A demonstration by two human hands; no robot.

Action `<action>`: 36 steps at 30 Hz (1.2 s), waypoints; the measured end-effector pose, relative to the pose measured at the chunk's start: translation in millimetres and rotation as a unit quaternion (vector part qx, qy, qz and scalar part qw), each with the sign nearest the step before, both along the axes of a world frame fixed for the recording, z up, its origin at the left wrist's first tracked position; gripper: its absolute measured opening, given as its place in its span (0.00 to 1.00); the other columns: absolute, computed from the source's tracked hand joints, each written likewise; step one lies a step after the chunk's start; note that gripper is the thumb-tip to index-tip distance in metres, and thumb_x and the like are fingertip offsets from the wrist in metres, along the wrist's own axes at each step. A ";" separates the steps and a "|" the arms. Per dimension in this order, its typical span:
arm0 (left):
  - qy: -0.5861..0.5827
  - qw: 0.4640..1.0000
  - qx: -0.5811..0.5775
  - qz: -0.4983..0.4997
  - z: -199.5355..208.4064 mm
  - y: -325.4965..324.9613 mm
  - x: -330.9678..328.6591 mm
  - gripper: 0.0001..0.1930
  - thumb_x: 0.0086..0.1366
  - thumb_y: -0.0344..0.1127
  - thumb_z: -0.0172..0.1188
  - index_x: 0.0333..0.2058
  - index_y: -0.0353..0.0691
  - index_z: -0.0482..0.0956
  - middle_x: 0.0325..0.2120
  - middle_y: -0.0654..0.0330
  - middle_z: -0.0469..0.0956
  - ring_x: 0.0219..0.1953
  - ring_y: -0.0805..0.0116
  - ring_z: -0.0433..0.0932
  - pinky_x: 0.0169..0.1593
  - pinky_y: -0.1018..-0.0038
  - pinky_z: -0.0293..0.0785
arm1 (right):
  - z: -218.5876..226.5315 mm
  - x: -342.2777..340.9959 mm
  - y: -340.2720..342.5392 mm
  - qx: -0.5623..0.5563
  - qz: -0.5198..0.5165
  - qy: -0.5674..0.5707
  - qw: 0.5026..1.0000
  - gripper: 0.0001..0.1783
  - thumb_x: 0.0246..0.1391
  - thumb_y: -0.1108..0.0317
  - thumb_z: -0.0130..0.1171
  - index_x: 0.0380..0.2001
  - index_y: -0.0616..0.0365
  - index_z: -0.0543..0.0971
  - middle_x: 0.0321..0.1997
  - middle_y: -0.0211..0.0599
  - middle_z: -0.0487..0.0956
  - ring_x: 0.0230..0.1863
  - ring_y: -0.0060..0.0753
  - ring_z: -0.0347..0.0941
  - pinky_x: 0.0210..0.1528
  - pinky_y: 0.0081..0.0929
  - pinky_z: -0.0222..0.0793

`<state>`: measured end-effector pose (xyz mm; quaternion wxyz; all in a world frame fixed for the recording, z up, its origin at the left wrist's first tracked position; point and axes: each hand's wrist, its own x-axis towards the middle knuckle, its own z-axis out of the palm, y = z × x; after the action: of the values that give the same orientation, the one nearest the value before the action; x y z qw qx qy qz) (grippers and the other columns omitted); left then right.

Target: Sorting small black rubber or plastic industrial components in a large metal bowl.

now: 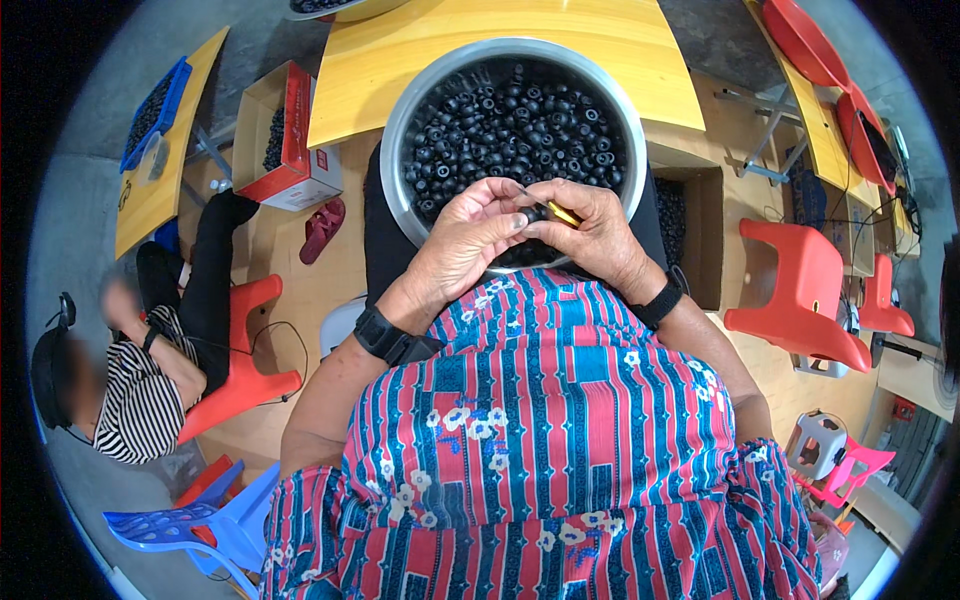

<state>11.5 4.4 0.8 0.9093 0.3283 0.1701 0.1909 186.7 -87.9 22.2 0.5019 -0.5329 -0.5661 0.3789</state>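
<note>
A wide metal basin [392, 170] rests on my lap, heaped with small black round parts [515, 125], many with a hole in the end. Over its near rim my two hands meet. Closed at the fingertips, my left hand [470, 232] pinches one small black part [534, 213], partly hidden by the fingers. My right hand [600, 230] is closed around a small tool with a yellow handle [563, 213]. The tool's tip is at the part between my fingers; its exact kind is hidden.
A yellow table [480, 22] stands just beyond the basin. Cardboard boxes with black parts flank it, one red and white [285, 165], one brown [705, 230]. Red stools [800, 290] stand right. At left a person in a striped top [145, 390] sits near a blue chair [215, 520].
</note>
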 end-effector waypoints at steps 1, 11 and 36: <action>-0.001 1.000 0.000 -0.001 1.4 -0.7 -0.1 0.13 0.67 0.25 0.56 0.50 0.38 0.70 0.47 0.59 0.74 0.49 0.71 0.75 0.55 0.72 0.75 | 1.2 0.3 0.0 -0.008 0.003 -0.008 1.000 0.15 0.50 0.73 0.66 0.42 0.61 0.80 0.38 0.35 0.82 0.40 0.24 0.77 0.44 0.22 0.72; -0.007 1.000 0.001 -0.027 -8.6 -1.2 -1.2 0.12 0.70 0.32 0.55 0.50 0.39 0.71 0.43 0.63 0.75 0.42 0.77 0.75 0.48 0.77 0.76 | 4.5 -1.8 -2.3 0.046 -0.046 -0.059 0.996 0.12 0.50 0.76 0.66 0.39 0.61 0.79 0.40 0.32 0.80 0.41 0.22 0.75 0.44 0.19 0.71; -0.029 0.998 0.052 -0.012 -3.5 -1.8 -4.2 0.13 0.71 0.36 0.53 0.50 0.38 0.69 0.39 0.64 0.72 0.39 0.78 0.72 0.48 0.76 0.75 | 5.6 2.1 -7.1 0.070 -0.062 -0.266 0.959 0.12 0.54 0.58 0.61 0.33 0.54 0.78 0.26 0.39 0.75 0.29 0.46 0.75 0.31 0.38 0.70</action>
<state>7.2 2.7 -2.7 0.8978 0.3714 0.1292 0.1982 188.9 -95.0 27.8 0.3919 -0.6121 -0.6702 0.1502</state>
